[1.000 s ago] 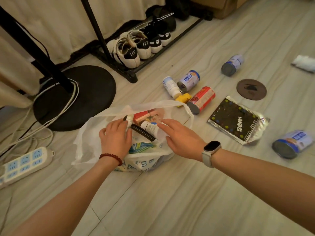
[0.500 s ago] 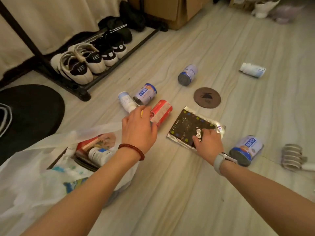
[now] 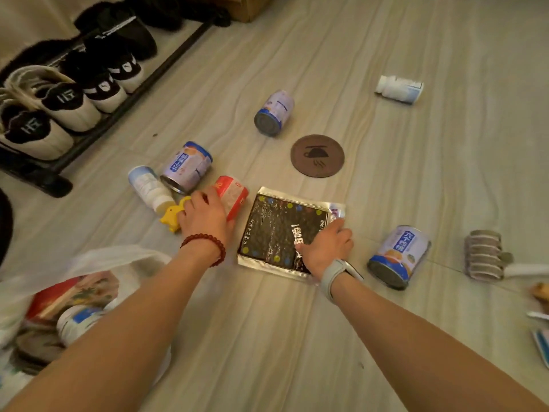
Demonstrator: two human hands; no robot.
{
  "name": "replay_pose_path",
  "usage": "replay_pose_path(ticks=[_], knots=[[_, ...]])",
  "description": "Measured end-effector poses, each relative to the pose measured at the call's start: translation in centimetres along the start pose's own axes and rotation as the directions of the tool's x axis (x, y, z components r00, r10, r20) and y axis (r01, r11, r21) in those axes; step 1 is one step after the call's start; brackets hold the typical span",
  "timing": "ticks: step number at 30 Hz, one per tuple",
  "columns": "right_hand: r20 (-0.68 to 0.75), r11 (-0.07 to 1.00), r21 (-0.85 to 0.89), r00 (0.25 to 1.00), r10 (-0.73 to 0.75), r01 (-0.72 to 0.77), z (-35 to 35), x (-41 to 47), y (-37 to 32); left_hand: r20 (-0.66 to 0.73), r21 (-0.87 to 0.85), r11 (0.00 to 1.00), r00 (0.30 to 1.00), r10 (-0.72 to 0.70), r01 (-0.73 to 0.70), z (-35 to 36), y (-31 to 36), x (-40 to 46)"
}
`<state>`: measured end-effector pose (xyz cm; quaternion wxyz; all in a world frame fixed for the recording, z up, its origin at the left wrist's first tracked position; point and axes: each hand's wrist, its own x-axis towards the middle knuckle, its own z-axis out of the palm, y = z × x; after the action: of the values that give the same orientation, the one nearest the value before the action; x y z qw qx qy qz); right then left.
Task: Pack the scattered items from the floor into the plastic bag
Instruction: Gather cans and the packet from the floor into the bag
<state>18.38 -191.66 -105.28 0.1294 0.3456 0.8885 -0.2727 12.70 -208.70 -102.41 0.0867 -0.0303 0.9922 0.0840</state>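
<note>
Both forearms reached forward and down over the pale wood-grain floor [image 3: 386, 179]. The left hand [image 3: 205, 215], with a red bead bracelet [image 3: 205, 246] at the wrist, lay palm down with its fingers curled over the near end of the red can [image 3: 233, 193], grasping it. Just left of that grip lay a yellow toy [image 3: 172, 217] and a white bottle [image 3: 150, 187]; just beyond it lay a glossy blue-and-white can [image 3: 187, 166] on its side. The right hand [image 3: 328, 246], with a grey watch [image 3: 337, 273] at the wrist, pressed flat on the foil pouch [image 3: 276, 230], a dark rectangle with crinkled silver edges; its fingers appeared extended, not clenched. Right of that hand lay another cylindrical can [image 3: 399, 254]; beyond it lay a round brown coaster [image 3: 317, 156]. The translucent plastic bag [image 3: 124, 257] sat near the left forearm, open and already holding items.
</note>
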Motion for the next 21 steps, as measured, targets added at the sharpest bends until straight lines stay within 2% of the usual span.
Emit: replay_pose_path(ticks=[4,7,9,13,16,18,21], knots=[[-0.005,0.995,0.1,1.0,0.009,-0.009,0.2,-0.5,0.2,0.072,-0.048,0.999,0.997,0.022,-0.019,0.3,0.5,-0.8],[-0.032,0.994,0.102,0.999,0.043,-0.04,0.1,-1.3,-0.2,0.154,-0.197,0.974,0.984,-0.084,0.114,0.0,0.4,-1.7],[-0.032,0.99,0.131,0.998,0.059,-0.054,0.1,-1.7,-0.5,0.163,-0.243,0.962,0.983,-0.085,0.124,-0.3,0.3,-2.5],[-0.057,0.989,0.125,0.995,0.082,-0.075,0.3,-2.6,0.0,0.038,-0.274,0.961,0.998,0.041,-0.029,-2.6,-0.4,-4.8],[0.023,0.951,0.293,0.995,0.092,-0.095,-0.4,-3.7,0.1,-0.108,-0.337,0.933,0.99,0.094,-0.126,-5.4,-0.8,-6.4],[0.035,0.949,0.315,0.999,0.023,-0.033,-0.8,-4.4,-0.4,-0.17,-0.375,0.915,0.981,0.092,-0.151,-7.2,-1.3,-7.2],[-0.042,0.931,0.339,0.991,-0.127,0.133,-2.2,-5.6,-1.9,-0.239,-0.424,0.888,0.968,0.079,-0.177,-9.7,-2.6,-9.2]])
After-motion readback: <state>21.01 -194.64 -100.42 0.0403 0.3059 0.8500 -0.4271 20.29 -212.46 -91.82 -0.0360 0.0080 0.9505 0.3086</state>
